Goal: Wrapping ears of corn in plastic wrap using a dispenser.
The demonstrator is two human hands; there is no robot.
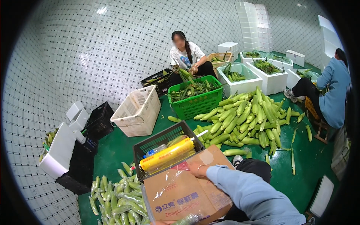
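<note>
My right hand [197, 168] rests on a flat cardboard sheet [180, 194], at the edge of a black plastic crate [137, 149]; a reddish patch shows beside its fingers, and I cannot tell whether it grips anything. At the bottom edge my left hand [164, 222] is mostly cut off, beside a corn ear in clear film [188, 220] lying at the cardboard's lower edge. A yellow roll of cling film [167, 155] on a white rod lies across the crate, film reaching towards the cardboard. Wrapped corn ears [121, 199] are piled at the left, unwrapped corn [239, 118] beyond the crate.
A person [187, 56] sits behind a green crate [195, 105] of husks, holding corn. Another person [332, 87] sits at the right. A white crate [137, 112] stands left of the green one. Foam boxes [242, 84] stand behind the corn; a stool [322, 195] is at the lower right.
</note>
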